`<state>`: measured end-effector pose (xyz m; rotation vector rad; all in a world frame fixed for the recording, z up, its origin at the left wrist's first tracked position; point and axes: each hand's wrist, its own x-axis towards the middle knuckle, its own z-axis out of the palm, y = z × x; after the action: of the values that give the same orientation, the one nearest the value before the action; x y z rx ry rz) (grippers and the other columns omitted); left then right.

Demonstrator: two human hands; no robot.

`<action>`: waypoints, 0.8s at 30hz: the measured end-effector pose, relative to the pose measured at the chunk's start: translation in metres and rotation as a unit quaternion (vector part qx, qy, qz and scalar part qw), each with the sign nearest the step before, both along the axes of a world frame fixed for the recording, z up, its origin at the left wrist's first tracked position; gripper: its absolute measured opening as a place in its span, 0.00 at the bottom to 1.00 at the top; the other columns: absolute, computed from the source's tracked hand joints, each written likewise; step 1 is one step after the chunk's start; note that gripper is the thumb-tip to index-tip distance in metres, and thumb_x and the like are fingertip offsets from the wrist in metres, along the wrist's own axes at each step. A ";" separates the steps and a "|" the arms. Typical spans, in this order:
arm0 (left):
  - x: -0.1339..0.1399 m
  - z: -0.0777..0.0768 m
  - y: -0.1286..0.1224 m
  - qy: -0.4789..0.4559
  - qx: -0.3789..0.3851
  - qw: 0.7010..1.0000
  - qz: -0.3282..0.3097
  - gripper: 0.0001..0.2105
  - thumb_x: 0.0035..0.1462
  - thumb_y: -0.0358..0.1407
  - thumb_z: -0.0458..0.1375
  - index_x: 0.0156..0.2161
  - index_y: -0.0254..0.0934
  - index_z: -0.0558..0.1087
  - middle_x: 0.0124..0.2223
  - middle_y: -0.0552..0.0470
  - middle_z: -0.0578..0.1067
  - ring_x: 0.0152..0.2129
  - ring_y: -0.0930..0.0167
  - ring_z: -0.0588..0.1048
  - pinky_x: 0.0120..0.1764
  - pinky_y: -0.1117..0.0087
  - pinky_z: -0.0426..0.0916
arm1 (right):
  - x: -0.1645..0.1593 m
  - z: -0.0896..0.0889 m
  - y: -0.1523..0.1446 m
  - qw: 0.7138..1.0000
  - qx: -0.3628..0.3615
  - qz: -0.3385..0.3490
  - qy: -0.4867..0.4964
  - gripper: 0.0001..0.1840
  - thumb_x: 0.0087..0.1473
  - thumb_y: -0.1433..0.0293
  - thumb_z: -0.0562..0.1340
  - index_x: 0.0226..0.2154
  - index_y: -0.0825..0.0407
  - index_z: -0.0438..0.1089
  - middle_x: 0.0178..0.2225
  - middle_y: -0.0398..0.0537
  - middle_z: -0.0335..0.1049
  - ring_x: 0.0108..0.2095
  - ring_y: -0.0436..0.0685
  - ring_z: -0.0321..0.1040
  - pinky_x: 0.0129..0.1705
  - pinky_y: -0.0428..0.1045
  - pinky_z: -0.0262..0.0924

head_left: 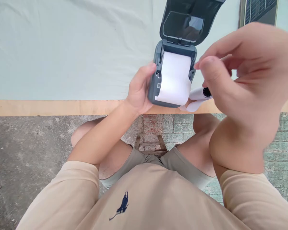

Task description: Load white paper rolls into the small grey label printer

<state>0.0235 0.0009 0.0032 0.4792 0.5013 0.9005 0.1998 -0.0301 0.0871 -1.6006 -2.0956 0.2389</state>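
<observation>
My left hand (140,88) grips a dark grey portable label printer (152,91) by its left side, thumb on the edge and fingers underneath. The printer's dark lid (182,27) with a clear window is swung up and away from me. A white paper roll (175,75) fills its compartment, and its loose end reaches over the near edge. Close to the camera, my right hand (244,67) is beside the printer's right edge with thumb and forefinger drawn together. Whether anything is between them is hidden.
A white cylinder with a dark round end (199,94) and a curl of white paper lie behind my right hand. Pale cloth (74,48) covers the table, whose wooden edge (50,108) runs before my knees. A dark framed object (260,12) stands at the far right.
</observation>
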 end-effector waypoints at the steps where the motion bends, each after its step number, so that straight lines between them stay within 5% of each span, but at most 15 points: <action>1: 0.000 -0.001 -0.001 -0.012 0.015 1.000 -0.007 0.11 0.59 0.39 0.51 0.42 0.39 0.72 0.33 0.51 0.75 0.39 0.67 0.76 0.38 0.69 0.70 | -0.007 -0.002 0.000 1.000 -0.001 0.004 0.001 0.06 0.59 0.68 0.56 0.34 0.48 0.68 0.30 0.43 0.68 0.28 0.49 0.65 0.27 0.48 0.56; 6: 0.001 -0.004 -0.006 0.013 0.057 0.997 -0.043 0.10 0.58 0.34 0.54 0.45 0.40 0.71 0.35 0.53 0.74 0.29 0.74 0.74 0.32 0.73 0.67 | -0.016 -0.008 0.005 0.986 -0.108 -0.008 -0.130 0.13 0.52 0.65 0.62 0.42 0.44 0.69 0.29 0.41 0.70 0.26 0.51 0.64 0.28 0.50 0.53; 9: 0.005 -0.001 -0.010 0.045 0.007 0.998 -0.041 0.11 0.58 0.34 0.55 0.47 0.41 0.70 0.37 0.55 0.74 0.34 0.71 0.77 0.37 0.71 0.70 | -0.016 -0.006 0.007 0.966 -0.158 -0.008 -0.204 0.08 0.51 0.64 0.62 0.36 0.46 0.67 0.25 0.42 0.65 0.21 0.48 0.52 0.23 0.49 0.43; 13: 0.007 0.002 -0.012 0.068 -0.075 0.995 -0.026 0.13 0.59 0.34 0.54 0.49 0.43 0.70 0.36 0.56 0.73 0.37 0.68 0.79 0.40 0.68 0.71 | -0.019 -0.004 0.005 0.970 -0.126 -0.004 -0.206 0.08 0.51 0.68 0.62 0.26 0.51 0.61 0.23 0.43 0.60 0.21 0.47 0.40 0.22 0.49 0.37; 16: 0.005 0.002 -0.009 0.052 -0.029 0.998 -0.029 0.10 0.57 0.34 0.55 0.44 0.41 0.71 0.33 0.56 0.73 0.30 0.73 0.77 0.33 0.74 0.69 | -0.019 0.002 0.002 0.984 -0.111 0.021 -0.137 0.03 0.49 0.71 0.62 0.28 0.50 0.66 0.24 0.42 0.62 0.22 0.47 0.46 0.24 0.50 0.43; 21: 0.004 -0.001 -0.001 -0.030 0.013 0.999 -0.003 0.07 0.57 0.34 0.51 0.38 0.39 0.71 0.30 0.55 0.74 0.26 0.75 0.74 0.30 0.76 0.69 | -0.007 0.010 -0.006 0.990 -0.096 -0.034 0.102 0.16 0.46 0.75 0.64 0.41 0.47 0.73 0.34 0.42 0.69 0.22 0.44 0.56 0.19 0.47 0.47; 24: 0.001 -0.002 0.003 -0.023 -0.009 1.000 -0.004 0.09 0.58 0.36 0.51 0.37 0.37 0.73 0.31 0.54 0.75 0.28 0.74 0.75 0.33 0.73 0.71 | 0.009 0.004 -0.004 0.976 0.017 -0.079 0.201 0.15 0.46 0.75 0.63 0.39 0.51 0.73 0.34 0.46 0.66 0.26 0.45 0.55 0.20 0.46 0.45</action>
<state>0.0247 0.0036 0.0012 0.4427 0.4646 0.8975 0.2089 -0.0338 0.0910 -1.5399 -1.6500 0.4313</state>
